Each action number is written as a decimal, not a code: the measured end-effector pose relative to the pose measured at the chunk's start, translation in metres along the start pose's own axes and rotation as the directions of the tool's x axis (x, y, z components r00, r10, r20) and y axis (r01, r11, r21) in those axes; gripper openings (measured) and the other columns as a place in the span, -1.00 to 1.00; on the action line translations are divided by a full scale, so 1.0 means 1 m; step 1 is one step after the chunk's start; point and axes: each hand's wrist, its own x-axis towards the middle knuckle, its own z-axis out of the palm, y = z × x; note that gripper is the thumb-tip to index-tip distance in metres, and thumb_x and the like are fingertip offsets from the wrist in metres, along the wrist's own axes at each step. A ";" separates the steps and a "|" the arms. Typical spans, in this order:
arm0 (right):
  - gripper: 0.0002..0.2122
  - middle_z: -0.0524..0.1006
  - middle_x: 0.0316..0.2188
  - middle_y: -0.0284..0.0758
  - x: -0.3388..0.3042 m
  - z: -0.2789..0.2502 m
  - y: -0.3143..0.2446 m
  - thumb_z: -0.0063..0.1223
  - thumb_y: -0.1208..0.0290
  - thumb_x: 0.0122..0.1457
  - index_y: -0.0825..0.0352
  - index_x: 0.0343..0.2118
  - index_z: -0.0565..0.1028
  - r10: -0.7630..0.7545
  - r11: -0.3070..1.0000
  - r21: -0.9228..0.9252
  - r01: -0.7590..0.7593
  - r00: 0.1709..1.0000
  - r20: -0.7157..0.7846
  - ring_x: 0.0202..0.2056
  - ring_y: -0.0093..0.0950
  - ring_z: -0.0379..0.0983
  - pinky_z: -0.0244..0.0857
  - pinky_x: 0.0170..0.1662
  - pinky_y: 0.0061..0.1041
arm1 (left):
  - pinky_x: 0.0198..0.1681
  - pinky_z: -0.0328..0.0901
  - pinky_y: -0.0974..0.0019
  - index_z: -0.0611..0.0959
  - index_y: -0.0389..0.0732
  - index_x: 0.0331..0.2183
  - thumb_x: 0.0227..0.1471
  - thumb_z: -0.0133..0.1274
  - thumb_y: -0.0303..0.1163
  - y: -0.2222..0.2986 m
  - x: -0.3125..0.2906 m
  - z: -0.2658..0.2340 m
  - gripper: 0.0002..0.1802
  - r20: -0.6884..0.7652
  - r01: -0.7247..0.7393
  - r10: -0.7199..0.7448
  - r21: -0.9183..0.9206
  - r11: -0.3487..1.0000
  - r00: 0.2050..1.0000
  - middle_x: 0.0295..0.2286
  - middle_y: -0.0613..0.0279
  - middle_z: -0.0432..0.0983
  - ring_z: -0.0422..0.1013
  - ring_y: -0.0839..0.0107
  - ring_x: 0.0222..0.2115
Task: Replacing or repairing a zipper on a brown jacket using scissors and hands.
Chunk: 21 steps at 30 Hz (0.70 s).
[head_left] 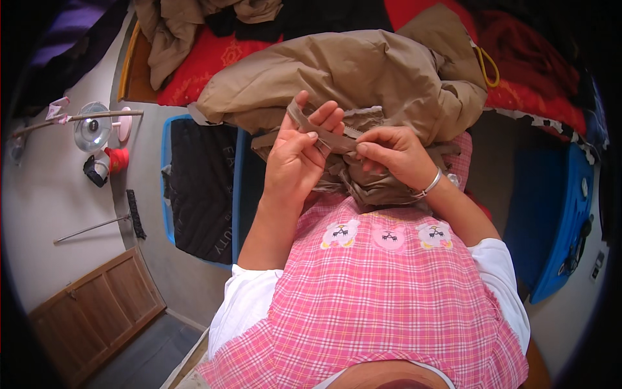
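Note:
A narrow brown fabric strip (334, 141) stretches between my hands. My left hand (295, 159) has its palm turned up, with the strip looped over the index finger and the thumb pressing it; the other fingers are half curled. Thumb and fingertips of my right hand (400, 155) pinch the strip's other end. Just behind it shows a short pale toothed edge, perhaps a zipper (353, 132). The large brown padded garment (337, 71) lies bunched beyond my hands, with part of it hanging down beneath them toward my lap.
A red cloth (188, 81) covers the surface under the garment. To the left stands a blue-rimmed bin (170, 188) holding black clothing (204, 188). At right is a blue table-like piece (567, 227). A fan (92, 126) and wooden door (97, 314) are farther left.

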 end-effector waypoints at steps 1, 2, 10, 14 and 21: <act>-0.85 0.50 -0.53 -0.46 -0.002 -0.003 0.002 0.04 0.41 0.10 0.38 -0.33 0.51 0.001 1.000 -0.001 -0.001 1.000 -0.002 -0.55 -0.74 0.40 0.24 -0.55 -0.78 | 0.09 0.18 0.14 0.11 -0.16 0.10 -0.12 -0.30 -0.73 -0.001 0.000 -0.001 -0.33 -0.032 -0.012 0.012 0.026 1.000 0.999 -0.04 -0.08 0.27 0.24 0.14 0.01; -0.85 0.50 -0.54 -0.46 -0.004 -0.005 0.004 0.03 0.41 0.10 0.38 -0.33 0.51 -0.011 1.000 0.020 0.012 0.999 -0.046 -0.55 -0.74 0.40 0.23 -0.56 -0.77 | 0.11 0.16 0.16 0.14 -0.18 0.09 -0.12 -0.28 -0.72 -0.001 0.001 -0.001 -0.34 -0.064 -0.022 0.025 0.053 0.998 0.998 -0.03 -0.05 0.27 0.23 0.17 0.02; -0.87 0.42 -0.64 -0.48 -0.030 -0.033 -0.008 -0.03 0.41 0.15 0.37 -0.39 0.47 -0.167 0.982 0.006 0.190 0.879 -0.446 -0.70 -0.75 0.27 0.12 -0.64 -0.78 | 0.10 0.16 0.13 0.12 -0.13 0.08 -0.11 -0.36 -0.73 0.006 0.003 0.000 -0.35 -0.128 -0.091 0.090 -0.001 0.996 0.988 -0.04 -0.10 0.26 0.23 0.12 0.02; -0.87 0.41 -0.61 -0.48 -0.035 -0.043 -0.014 0.01 0.39 0.13 0.36 -0.42 0.46 -0.152 0.982 0.049 0.183 0.914 -0.377 -0.65 -0.74 0.28 0.15 -0.61 -0.76 | 0.14 0.11 0.14 0.17 -0.19 0.08 -0.12 -0.32 -0.72 0.002 0.000 0.005 -0.35 -0.113 -0.053 0.053 0.005 0.999 0.992 0.00 -0.08 0.23 0.18 0.13 0.06; -0.86 0.43 -0.59 -0.40 -0.010 0.010 -0.020 0.14 0.41 -0.02 0.34 -0.42 0.48 -0.588 0.666 -0.580 0.470 0.809 -0.020 -0.59 -0.58 0.38 0.25 -0.52 -0.61 | 0.11 0.12 0.07 0.18 -0.15 0.08 0.15 -0.30 -0.42 -0.018 0.002 0.016 -0.56 -0.002 0.025 -0.025 -0.041 0.999 1.000 0.02 0.04 0.22 0.15 0.14 0.07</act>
